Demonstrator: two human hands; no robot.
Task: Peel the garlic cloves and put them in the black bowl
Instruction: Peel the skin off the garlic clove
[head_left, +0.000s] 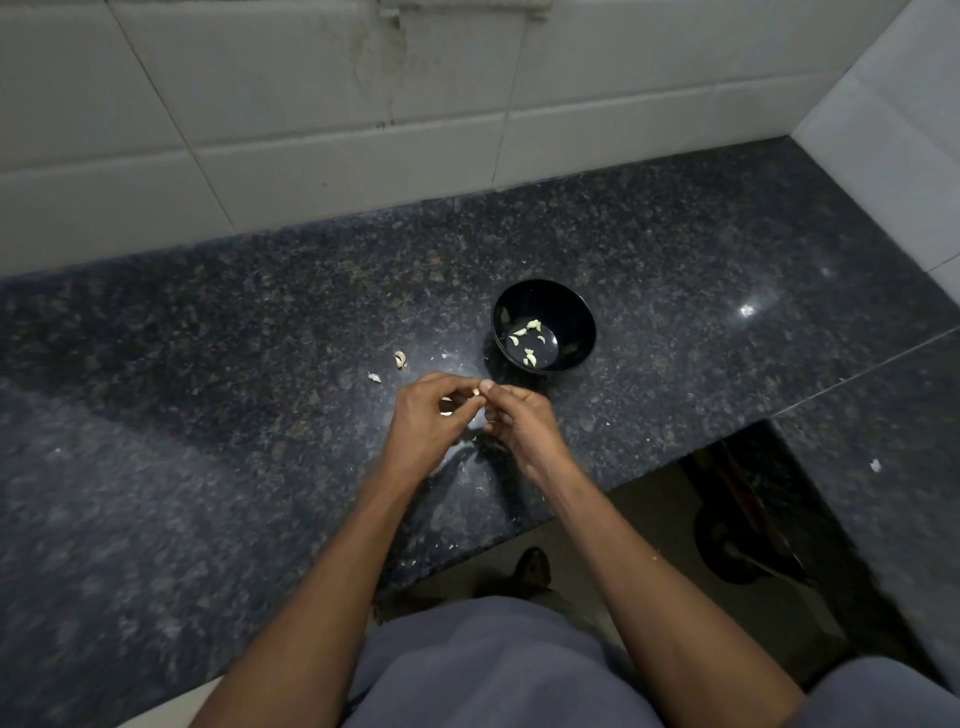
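Both hands meet above the dark speckled granite table (208, 364): the left hand (423, 415) pinches a small pale garlic clove (475, 392) at its fingertips, and the right hand (519, 421), fingers curled, pinches the same clove. The round black bowl (571, 306) stands just beyond them, holding several peeled cloves (529, 357). Two unpeeled garlic cloves (400, 359) lie on the table left of the bowl.

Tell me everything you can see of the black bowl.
The black bowl is small, round and glossy, perhaps plastic or ceramic. It stands upright on the dark speckled counter, just beyond the right hand, which does not touch it. Inside, several pale peeled garlic cloves lie scattered on its flat bottom, which reflects some light. Nothing covers it; small bits of skin lie on the counter near its left side.
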